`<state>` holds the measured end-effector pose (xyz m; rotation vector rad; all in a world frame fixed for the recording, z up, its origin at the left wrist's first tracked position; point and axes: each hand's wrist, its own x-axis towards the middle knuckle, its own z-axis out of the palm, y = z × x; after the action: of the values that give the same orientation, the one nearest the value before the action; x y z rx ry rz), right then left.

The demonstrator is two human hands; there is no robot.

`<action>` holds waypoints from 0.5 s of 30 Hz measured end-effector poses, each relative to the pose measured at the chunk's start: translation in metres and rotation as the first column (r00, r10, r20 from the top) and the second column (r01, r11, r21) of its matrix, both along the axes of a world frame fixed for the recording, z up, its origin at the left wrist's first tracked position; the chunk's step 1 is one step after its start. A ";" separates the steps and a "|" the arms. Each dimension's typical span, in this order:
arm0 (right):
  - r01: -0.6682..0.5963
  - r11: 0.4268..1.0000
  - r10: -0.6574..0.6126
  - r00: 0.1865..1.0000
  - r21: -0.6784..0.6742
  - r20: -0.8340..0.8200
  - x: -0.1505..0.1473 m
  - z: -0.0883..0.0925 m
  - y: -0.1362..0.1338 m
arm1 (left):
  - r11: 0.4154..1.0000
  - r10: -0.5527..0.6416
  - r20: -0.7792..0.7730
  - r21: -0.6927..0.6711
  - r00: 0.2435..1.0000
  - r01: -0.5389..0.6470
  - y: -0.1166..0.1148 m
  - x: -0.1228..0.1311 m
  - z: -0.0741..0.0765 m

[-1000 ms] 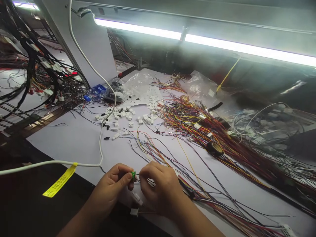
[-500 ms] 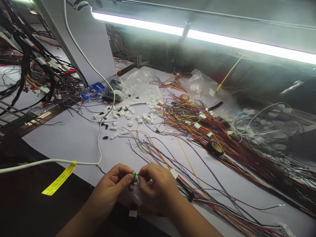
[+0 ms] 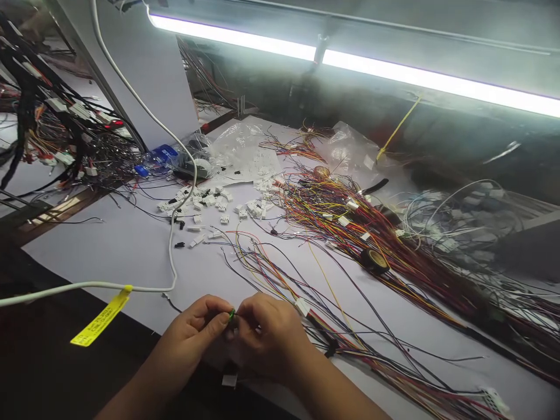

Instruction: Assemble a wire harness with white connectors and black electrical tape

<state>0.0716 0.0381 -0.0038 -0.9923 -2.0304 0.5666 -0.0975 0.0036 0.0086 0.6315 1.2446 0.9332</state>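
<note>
Near the table's front edge, my left hand (image 3: 192, 329) pinches a small green connector (image 3: 231, 317) between thumb and forefinger. Close against it, my right hand (image 3: 271, 326) is closed on a thin dark wire (image 3: 237, 315) that meets the connector's right side. How deep the wire sits in the connector cannot be made out, as my fingers cover much of both. Below my hands hangs a small white piece (image 3: 229, 380). Just right of my right hand lies a white connector (image 3: 302, 306) on a bundle of coloured wires (image 3: 345, 326).
Loose white connector housings (image 3: 210, 201) lie mid-table. A thick heap of coloured wires (image 3: 350, 216) with a tape roll (image 3: 375, 261) runs along the right. A white cable (image 3: 172, 251) with a yellow tag (image 3: 101, 318) crosses the left side. Plastic bags (image 3: 240, 143) lie behind.
My hands have drawn slightly closer together around the green connector, and less of the wire shows between them. The whole view has shifted a little.
</note>
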 end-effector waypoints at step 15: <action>-0.116 0.993 0.102 0.954 0.031 0.283 0.006 0.016 -0.010 | 0.986 0.161 0.230 -0.078 0.960 -0.147 0.003 -0.008 0.002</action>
<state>0.0774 0.0284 0.0120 -0.9819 -2.3513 0.4527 -0.1052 0.0068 0.0110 0.3666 1.1150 1.0634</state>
